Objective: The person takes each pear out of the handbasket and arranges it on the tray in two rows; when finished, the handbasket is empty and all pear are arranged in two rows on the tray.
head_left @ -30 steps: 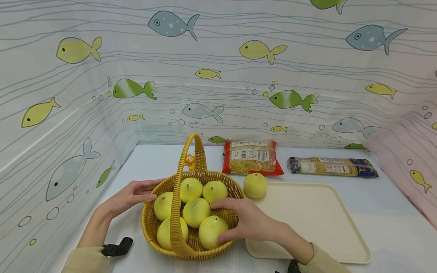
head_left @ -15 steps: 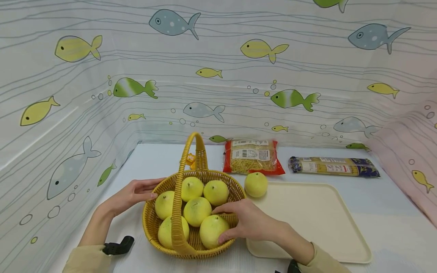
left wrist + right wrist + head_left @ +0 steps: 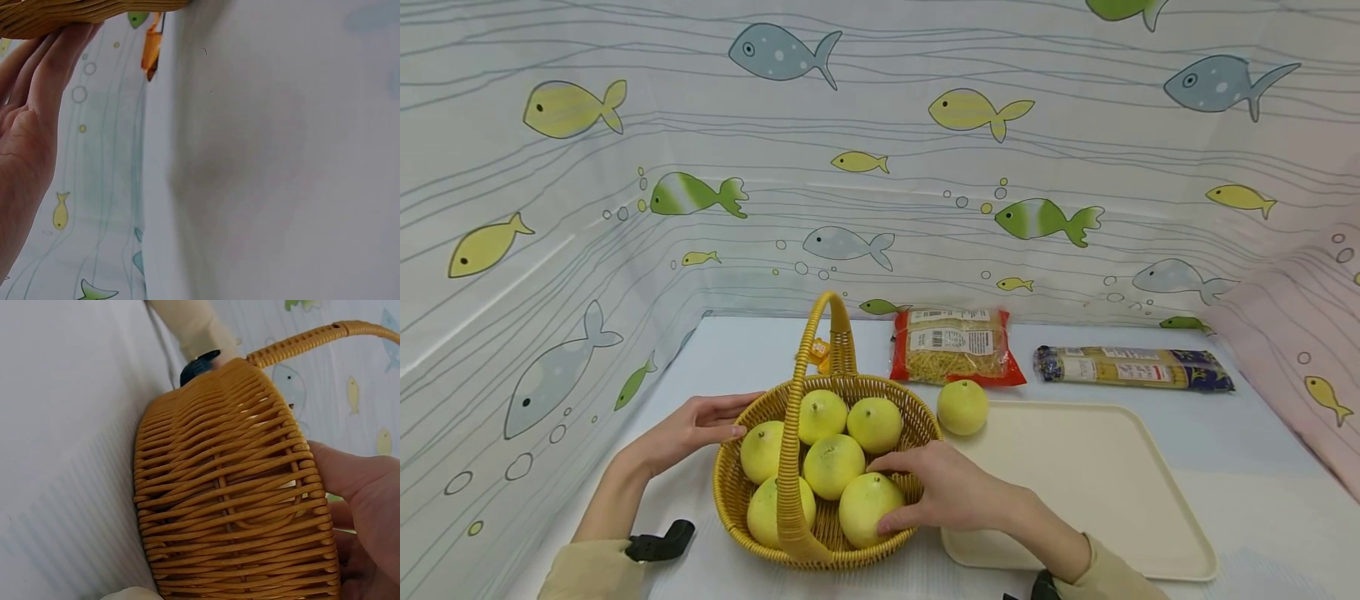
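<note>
A yellow wicker basket (image 3: 880, 557) with a tall arched handle (image 3: 789, 467) holds several round, yellow-green, grapefruit-like fruits. My left hand (image 3: 691, 432) rests against the basket's left side, its fingers straight and its thumb near the rim; the left wrist view shows those fingers (image 3: 47, 78) touching the wicker from outside. Inside the basket's right side, my right hand (image 3: 951, 492) holds the front right fruit (image 3: 868, 510), thumb at its near side and fingers curved over its far side. In the right wrist view the basket wall (image 3: 231, 487) hides that fruit.
Right of the basket lies a beige tray (image 3: 1082, 483). A single yellow fruit (image 3: 962, 407) sits at its back left corner. Behind are a red-edged pasta bag (image 3: 951, 350), a long spaghetti pack (image 3: 1135, 368) and a small orange item (image 3: 820, 354). Fish-patterned sheeting (image 3: 925, 208) surrounds the table.
</note>
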A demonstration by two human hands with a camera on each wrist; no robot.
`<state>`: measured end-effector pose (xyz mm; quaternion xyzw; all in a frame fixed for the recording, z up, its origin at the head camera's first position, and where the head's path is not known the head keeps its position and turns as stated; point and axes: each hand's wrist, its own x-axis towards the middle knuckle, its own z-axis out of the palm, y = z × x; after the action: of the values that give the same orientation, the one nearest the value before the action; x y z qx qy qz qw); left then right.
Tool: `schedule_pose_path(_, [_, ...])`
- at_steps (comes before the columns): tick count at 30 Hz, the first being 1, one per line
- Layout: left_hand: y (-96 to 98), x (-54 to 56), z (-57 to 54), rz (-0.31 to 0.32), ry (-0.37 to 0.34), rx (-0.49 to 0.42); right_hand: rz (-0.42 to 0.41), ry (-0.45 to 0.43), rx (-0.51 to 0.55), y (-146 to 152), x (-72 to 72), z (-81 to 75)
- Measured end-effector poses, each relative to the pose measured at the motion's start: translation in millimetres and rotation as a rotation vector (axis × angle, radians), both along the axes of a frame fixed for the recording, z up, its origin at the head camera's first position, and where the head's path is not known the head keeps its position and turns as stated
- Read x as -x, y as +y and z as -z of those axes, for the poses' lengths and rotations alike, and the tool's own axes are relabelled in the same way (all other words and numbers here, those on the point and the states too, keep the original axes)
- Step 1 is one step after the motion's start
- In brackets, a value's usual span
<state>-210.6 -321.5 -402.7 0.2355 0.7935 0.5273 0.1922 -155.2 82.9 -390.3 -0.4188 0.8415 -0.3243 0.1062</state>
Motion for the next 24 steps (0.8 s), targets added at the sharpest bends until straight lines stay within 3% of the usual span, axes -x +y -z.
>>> schedule_pose_path(5, [-0.5, 0.3, 0.5, 0.0, 0.002, 0.003, -0.023, 0.048, 0.033, 1.8, 2.8, 3.2])
schedule_pose_path(12, [-1.1, 1.1, 0.6, 0.01, -0.003, -0.006, 0.001, 0.045, 0.041, 2.0, 3.1, 4.3])
schedule_pose_path(24, [-0.9, 0.2, 0.0, 0.01, -0.011, -0.009, 0.045, 0.026, -0.058, -3.2, -2.7, -3.2])
